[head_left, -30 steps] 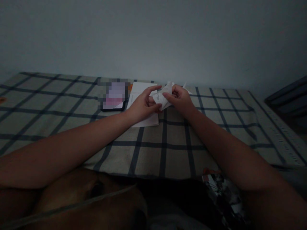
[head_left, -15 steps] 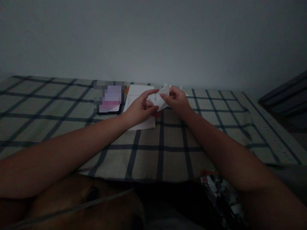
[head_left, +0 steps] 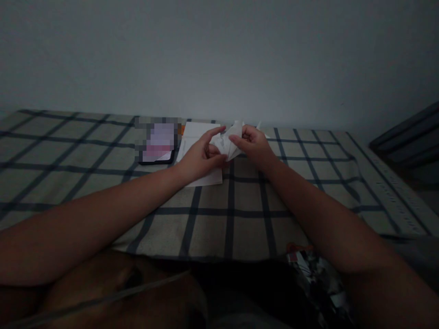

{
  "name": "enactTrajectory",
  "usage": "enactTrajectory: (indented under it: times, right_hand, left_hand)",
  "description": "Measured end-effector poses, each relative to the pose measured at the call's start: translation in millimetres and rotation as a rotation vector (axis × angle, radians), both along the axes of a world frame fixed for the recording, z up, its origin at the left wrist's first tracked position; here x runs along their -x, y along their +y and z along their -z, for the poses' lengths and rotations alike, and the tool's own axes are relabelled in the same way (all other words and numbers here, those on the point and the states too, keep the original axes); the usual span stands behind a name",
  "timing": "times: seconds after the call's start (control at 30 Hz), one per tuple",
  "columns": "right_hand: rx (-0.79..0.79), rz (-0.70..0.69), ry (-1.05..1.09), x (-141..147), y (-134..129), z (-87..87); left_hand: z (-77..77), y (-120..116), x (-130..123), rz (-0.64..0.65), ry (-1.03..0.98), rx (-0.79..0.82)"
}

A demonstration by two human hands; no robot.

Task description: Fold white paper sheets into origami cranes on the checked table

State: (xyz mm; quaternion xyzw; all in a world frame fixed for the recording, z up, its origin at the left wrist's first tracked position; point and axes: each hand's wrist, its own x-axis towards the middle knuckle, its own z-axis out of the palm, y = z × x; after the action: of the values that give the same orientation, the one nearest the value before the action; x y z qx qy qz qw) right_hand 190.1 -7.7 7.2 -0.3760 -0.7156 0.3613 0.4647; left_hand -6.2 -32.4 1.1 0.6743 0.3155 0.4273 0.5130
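Observation:
A folded piece of white paper (head_left: pixel 232 142) is held between my two hands above the checked cloth. My left hand (head_left: pixel 203 153) curls round the paper's left side, with its thumb at the lower edge and its index finger stretched over the top. On the other side, my right hand (head_left: pixel 253 140) pinches the paper between thumb and fingers. Beneath my left hand lies a white booklet or sheet stack (head_left: pixel 202 130), partly covered by the hand. More white paper shows behind my right hand.
A phone (head_left: pixel 159 141) with a lit, partly blurred screen lies left of the booklet, an orange item (head_left: pixel 183 130) beside it. The checked cloth (head_left: pixel 212 233) reaches back to a plain wall (head_left: pixel 219 59). Dark folded fabric (head_left: pixel 411 141) is at the far right.
The paper has tilted slightly, and the red patch seen beneath it is now mostly hidden. Both hands keep nearly the same place and grip.

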Motion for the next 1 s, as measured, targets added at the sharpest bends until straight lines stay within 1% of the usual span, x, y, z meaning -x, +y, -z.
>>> enactTrajectory:
  times: [0.17, 0.23, 0.3, 0.43, 0.53, 0.6, 0.8, 1.0]
  right_hand:
    - [0.047, -0.045, 0.000, 3.6, -6.8, -4.8]
    - [0.052, -0.056, 0.003, 4.2, -7.6, -5.1]
    - [0.059, -0.058, 0.010, 4.2, -7.4, -4.8]
    - [0.098, -0.076, 0.041, 5.1, -7.0, -4.4]
    - [0.128, -0.120, 0.085, 6.9, -7.9, -5.2]
    - [0.122, -0.120, 0.092, 7.0, -8.1, -5.4]
    - [0.076, -0.040, 0.033, 3.3, -5.0, -2.1]
    - [0.122, -0.108, 0.074, 5.4, -6.4, -3.9]
  left_hand:
    - [0.3, 2.3, -1.9, -0.187, -0.069, -0.011]
    - [-1.1, 1.9, -3.2, -0.252, -0.060, -0.022]
    - [-3.5, 0.6, -3.9, -0.288, -0.035, -0.032]
    - [-7.1, -1.1, -3.6, -0.324, 0.009, -0.057]
    - [-6.1, -0.2, -2.8, -0.358, 0.016, -0.091]
    - [-4.7, 0.6, -2.6, -0.363, -0.001, -0.095]
    - [-4.8, 0.9, -3.0, -0.300, -0.067, 0.003]
    - [-4.4, 4.4, -2.6, -0.330, -0.092, 0.004]
